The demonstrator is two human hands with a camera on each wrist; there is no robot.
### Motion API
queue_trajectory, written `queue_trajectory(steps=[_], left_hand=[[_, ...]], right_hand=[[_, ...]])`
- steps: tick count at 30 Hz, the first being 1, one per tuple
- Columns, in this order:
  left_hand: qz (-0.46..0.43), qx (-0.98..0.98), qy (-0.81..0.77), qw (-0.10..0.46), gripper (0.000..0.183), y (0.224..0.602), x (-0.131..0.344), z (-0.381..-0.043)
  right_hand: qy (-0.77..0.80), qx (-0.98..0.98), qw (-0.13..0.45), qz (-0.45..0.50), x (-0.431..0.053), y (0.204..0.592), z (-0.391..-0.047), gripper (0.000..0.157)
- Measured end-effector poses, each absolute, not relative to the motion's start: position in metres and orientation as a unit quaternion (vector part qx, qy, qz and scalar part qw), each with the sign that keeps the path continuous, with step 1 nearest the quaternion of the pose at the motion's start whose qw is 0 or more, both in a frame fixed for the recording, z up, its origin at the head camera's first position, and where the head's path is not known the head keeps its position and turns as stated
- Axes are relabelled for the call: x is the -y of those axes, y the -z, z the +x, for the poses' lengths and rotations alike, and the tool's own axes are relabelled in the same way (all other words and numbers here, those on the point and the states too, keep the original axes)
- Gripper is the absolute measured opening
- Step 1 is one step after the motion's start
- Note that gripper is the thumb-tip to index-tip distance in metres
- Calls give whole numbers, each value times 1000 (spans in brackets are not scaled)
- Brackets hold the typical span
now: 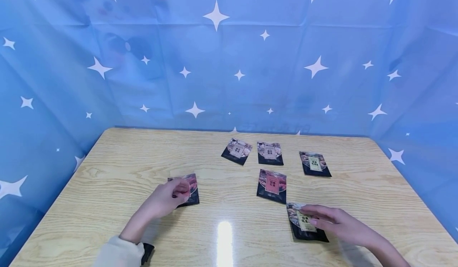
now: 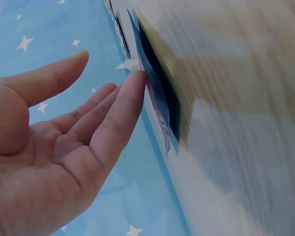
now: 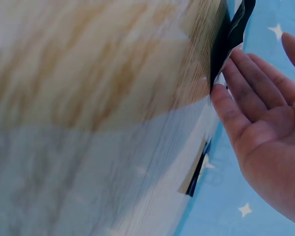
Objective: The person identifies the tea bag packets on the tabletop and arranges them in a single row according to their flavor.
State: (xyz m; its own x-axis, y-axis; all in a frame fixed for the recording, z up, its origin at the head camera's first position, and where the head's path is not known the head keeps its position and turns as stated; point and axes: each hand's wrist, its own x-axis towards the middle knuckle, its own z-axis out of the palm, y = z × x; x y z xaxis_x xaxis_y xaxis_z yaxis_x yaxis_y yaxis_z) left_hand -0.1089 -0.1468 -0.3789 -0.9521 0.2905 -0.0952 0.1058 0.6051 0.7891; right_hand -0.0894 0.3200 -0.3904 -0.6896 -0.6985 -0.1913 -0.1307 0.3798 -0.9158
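Note:
In the head view, my left hand [image 1: 166, 198] is over a black packet with a red label [image 1: 193, 188], on the table's left side. The left wrist view shows the left hand [image 2: 73, 137] with thumb raised and fingers extended, fingertips at the face of that packet [image 2: 155, 81]. At the front right, my right hand [image 1: 340, 224] rests its fingers on a black packet with a pale yellow-green label [image 1: 296, 220]. Seen from the right wrist, the right hand [image 3: 265, 108] has extended fingers touching the packet [image 3: 232, 37], the thumb held apart.
Another red-label packet [image 1: 272, 186] lies mid-table. Behind it are two packets with pale mauve labels, one tilted [image 1: 237, 151] and one straighter [image 1: 270, 153]. A green-label packet [image 1: 315, 164] lies back right. Starry blue cloth [image 1: 229, 80] hangs behind the wooden table [image 1: 118, 159].

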Motion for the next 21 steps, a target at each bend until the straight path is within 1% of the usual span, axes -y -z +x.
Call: queue_trajectory(steps=[7,14,18,21], left_hand=[[105,-891,-422,134,31,380,166,-118],[99,-897,-407,140,35,377,186,-119],[112,-894,-413,135,35,377,193,-119],[143,-886,-421,131,34,376,196,-119]], right_hand=[[478,-788,280,-269,-319,390,-88,40],[479,-788,280,-268,-319,390,-89,40],[480,-787,280,-267,-320,391,-89,40],[480,-787,278,-269,-319,391,-89,40]])
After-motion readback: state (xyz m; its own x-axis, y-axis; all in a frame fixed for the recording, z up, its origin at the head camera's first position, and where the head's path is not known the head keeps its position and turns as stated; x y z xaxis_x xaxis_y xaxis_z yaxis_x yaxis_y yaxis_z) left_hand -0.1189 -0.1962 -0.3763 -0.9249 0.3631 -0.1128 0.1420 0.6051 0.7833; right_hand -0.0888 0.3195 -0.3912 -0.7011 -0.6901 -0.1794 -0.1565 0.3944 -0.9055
